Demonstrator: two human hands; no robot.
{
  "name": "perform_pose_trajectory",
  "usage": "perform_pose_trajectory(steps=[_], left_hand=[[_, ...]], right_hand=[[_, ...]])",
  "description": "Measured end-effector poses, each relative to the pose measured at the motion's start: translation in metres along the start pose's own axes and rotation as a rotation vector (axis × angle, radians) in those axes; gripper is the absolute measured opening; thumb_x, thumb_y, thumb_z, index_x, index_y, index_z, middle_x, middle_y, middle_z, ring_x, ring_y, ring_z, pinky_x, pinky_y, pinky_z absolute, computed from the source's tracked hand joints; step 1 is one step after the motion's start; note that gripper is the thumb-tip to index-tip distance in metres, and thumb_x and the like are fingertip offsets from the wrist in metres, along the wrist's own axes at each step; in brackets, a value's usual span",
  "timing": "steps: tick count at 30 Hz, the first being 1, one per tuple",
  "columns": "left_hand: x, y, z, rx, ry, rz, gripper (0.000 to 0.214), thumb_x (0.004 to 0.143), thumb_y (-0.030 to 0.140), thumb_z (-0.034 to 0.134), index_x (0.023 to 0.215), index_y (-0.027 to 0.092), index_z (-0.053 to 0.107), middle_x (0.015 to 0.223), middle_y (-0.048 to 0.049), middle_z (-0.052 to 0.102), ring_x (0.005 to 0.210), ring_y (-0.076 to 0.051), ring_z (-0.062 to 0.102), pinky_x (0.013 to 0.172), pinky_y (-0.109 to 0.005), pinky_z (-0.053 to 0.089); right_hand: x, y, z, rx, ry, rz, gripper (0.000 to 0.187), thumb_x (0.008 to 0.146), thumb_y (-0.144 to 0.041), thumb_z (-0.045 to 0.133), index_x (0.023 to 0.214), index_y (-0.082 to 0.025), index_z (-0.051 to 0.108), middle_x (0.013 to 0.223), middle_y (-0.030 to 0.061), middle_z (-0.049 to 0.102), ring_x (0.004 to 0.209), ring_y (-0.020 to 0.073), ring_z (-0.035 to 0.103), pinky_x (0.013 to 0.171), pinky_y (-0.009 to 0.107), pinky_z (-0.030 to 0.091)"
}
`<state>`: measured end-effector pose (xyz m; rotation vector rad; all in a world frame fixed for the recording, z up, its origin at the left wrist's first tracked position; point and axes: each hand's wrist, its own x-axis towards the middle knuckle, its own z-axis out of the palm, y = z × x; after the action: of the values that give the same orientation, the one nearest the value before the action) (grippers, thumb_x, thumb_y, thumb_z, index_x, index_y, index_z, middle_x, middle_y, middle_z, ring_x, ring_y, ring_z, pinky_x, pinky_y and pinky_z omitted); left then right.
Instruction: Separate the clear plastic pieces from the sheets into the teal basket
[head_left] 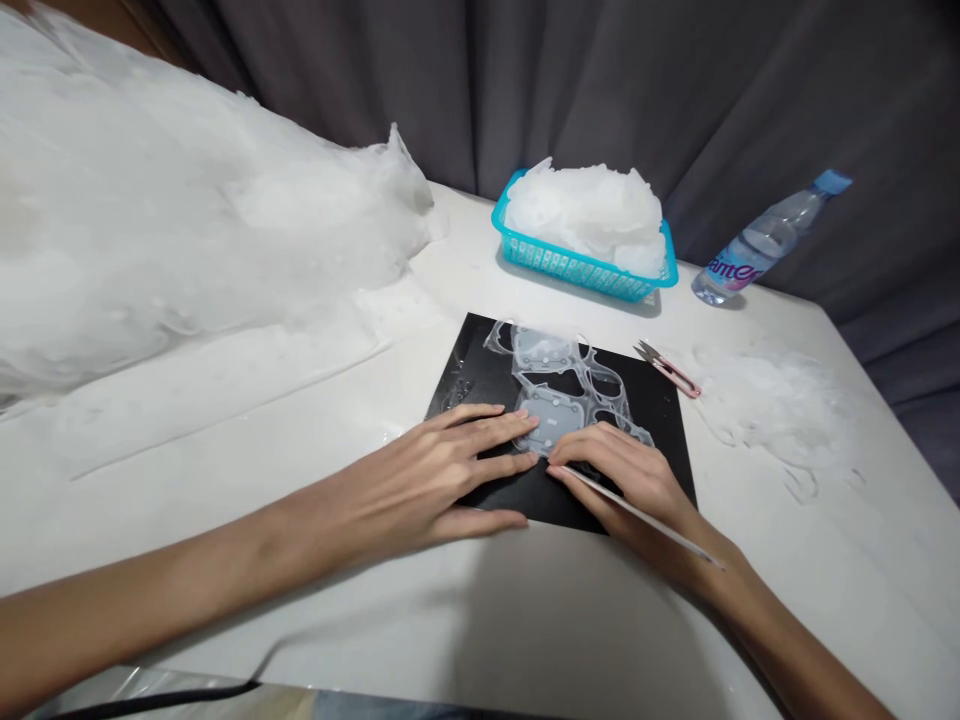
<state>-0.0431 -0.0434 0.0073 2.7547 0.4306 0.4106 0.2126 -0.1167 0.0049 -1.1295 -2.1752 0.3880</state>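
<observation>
1. Clear sheet (559,385) is lying on black mat (480,375), mid-table (525,610). Its near edge is being worked betw. both hands.
2. Left hand (442,470) is being laid open & flat, nothing gripped, w/ fingertips pressing on the sheet's near panel. Judged best: pressure being applied right beside the work pt, so the sheet isn't being dragged.
3. Right hand (622,475) is being closed round a thin tool (645,515), pinched near the tip, shaft lying back over the wrist. Tip is at the sheet edge; touching or not can't be told.
4. Prob. best: tool being angled low, w/ short strokes being made away from the left fingertips, which are just beside the tip.
5. Thin webs look easily torn, so light force is being advised.
6. Snips (667,368) & scraps (780,400) are lying right of the mat, basket (577,268) behind it. All are well apart from the hands & not being touched.
</observation>
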Motion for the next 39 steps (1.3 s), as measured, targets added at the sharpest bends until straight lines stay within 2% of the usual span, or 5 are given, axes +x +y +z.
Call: perform_pose_trajectory(steps=[7, 11, 25, 31, 39], left_hand=[[0.002, 0.002, -0.004, -0.021, -0.004, 0.002, 0.047, 0.104, 0.047, 0.06, 0.142, 0.02, 0.065, 0.154, -0.0132, 0.058, 0.144, -0.029, 0.054, 0.125, -0.046, 0.035], [0.003, 0.001, -0.005, -0.025, 0.014, 0.007, 0.045, 0.103, 0.045, 0.063, 0.139, 0.019, 0.067, 0.154, -0.0131, 0.058, 0.142, -0.03, 0.056, 0.123, -0.044, 0.038], [0.002, -0.003, -0.003, -0.053, 0.011, 0.018, 0.04, 0.106, 0.039, 0.059, 0.14, 0.019, 0.066, 0.154, -0.0119, 0.058, 0.144, -0.028, 0.055, 0.12, -0.044, 0.04], [0.002, -0.003, -0.003, -0.085, 0.007, 0.003, 0.041, 0.105, 0.036, 0.06, 0.143, 0.022, 0.064, 0.155, -0.0121, 0.057, 0.145, -0.028, 0.053, 0.12, -0.045, 0.042], [0.004, -0.001, -0.006, -0.075, -0.001, -0.004, 0.04, 0.105, 0.037, 0.06, 0.141, 0.021, 0.067, 0.155, -0.0115, 0.057, 0.139, -0.029, 0.058, 0.114, -0.043, 0.046]], right_hand=[[-0.001, 0.0, -0.008, -0.122, -0.075, -0.012, 0.012, 0.103, -0.012, 0.055, 0.103, -0.021, 0.064, 0.095, 0.0047, 0.076, 0.084, 0.0184, 0.071, 0.08, 0.031, 0.055], [-0.003, -0.002, -0.014, -0.075, -0.093, 0.041, 0.012, 0.103, -0.013, 0.055, 0.102, -0.021, 0.064, 0.095, 0.0044, 0.076, 0.085, 0.0178, 0.071, 0.08, 0.03, 0.055], [-0.002, -0.003, -0.009, -0.037, -0.035, 0.03, 0.012, 0.103, -0.013, 0.056, 0.103, -0.021, 0.065, 0.095, 0.0047, 0.077, 0.088, 0.0185, 0.073, 0.083, 0.031, 0.057], [-0.003, -0.003, -0.009, 0.033, -0.047, 0.094, 0.012, 0.103, -0.014, 0.058, 0.105, -0.022, 0.067, 0.099, 0.005, 0.077, 0.092, 0.0188, 0.072, 0.087, 0.032, 0.057], [-0.004, 0.002, -0.009, -0.02, -0.056, 0.015, 0.011, 0.103, -0.014, 0.059, 0.107, -0.021, 0.067, 0.1, 0.0057, 0.078, 0.092, 0.0186, 0.073, 0.086, 0.032, 0.058]])
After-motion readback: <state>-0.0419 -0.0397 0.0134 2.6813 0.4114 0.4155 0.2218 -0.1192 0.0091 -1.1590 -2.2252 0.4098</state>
